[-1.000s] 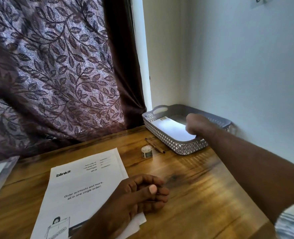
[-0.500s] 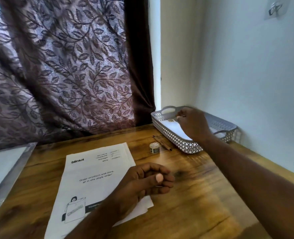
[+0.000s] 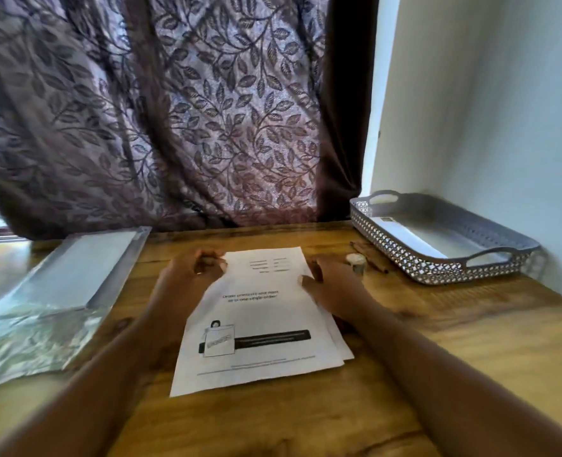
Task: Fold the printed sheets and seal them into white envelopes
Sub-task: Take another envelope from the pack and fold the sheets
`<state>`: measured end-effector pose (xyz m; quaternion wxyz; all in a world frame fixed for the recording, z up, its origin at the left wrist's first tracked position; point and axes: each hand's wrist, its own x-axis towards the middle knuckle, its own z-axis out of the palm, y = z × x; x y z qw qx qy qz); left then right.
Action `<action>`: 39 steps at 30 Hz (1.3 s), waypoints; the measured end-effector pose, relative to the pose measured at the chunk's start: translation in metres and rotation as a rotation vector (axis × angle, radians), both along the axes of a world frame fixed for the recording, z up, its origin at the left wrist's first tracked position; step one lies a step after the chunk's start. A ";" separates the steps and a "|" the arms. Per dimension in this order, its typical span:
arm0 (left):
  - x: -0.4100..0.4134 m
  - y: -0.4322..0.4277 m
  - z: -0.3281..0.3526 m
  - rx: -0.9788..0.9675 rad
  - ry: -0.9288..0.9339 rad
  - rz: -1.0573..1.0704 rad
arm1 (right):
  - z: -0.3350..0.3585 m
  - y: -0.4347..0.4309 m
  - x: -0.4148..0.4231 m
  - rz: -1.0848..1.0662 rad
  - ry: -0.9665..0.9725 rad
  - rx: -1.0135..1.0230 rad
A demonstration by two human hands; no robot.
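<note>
Head view, largest first: a leaf-patterned curtain (image 3: pixel 160 103) fills the back, and a wooden table (image 3: pixel 437 357) spreads below it with a white wall to the right. On the table's left lies a clear plastic sleeve (image 3: pixel 58 291), shiny and crumpled at its near end. At the far right corner sits a grey perforated tray (image 3: pixel 444 268) with white envelopes (image 3: pixel 401 232) lying flat in it — well apart from the hands.

The sheets (image 3: pixel 259 324) lie in the middle, a small stack of printed pages, the lower ones fanned out a little at the near right corner. The left hand (image 3: pixel 190 275) is at the far left corner of the top sheet, fingers curled together and pinching at the edge, though blur hides whether paper is actually between them. The right hand (image 3: pixel 332 288) rests on the far right edge, fingers close together and flat against the paper — pressing, not clamped. Just beyond it stand a small roll (image 3: pixel 356 261) and a thin stick (image 3: pixel 372 257), both touching nothing else.

As I judge it, the folding step is only starting: no crease shows and no envelope is out. Next, 1 sheet must be separated from the stack, its far edge drawn toward the near edge, corners matched before creasing. The fanned pages below could drag along.
</note>
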<state>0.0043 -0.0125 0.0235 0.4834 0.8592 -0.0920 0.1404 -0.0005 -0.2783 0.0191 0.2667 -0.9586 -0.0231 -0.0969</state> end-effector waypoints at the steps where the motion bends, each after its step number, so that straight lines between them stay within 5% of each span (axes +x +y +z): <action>1: 0.009 0.013 -0.005 0.146 0.059 0.105 | -0.002 0.000 0.007 0.007 0.011 -0.009; 6: 0.042 0.036 -0.026 0.519 0.130 0.283 | -0.010 0.006 0.029 -0.003 0.043 -0.208; 15: 0.057 0.028 -0.024 0.284 0.207 0.332 | -0.021 0.010 0.040 -0.020 0.058 -0.395; 24: 0.054 0.033 -0.024 0.118 0.120 0.273 | -0.018 0.009 0.037 0.022 0.053 -0.347; 35: 0.031 0.019 -0.007 -0.435 0.065 0.070 | -0.008 0.000 0.042 0.067 -0.188 0.520; 39: 0.032 0.018 -0.008 -0.466 0.089 0.055 | -0.008 -0.001 0.044 0.011 -0.257 0.534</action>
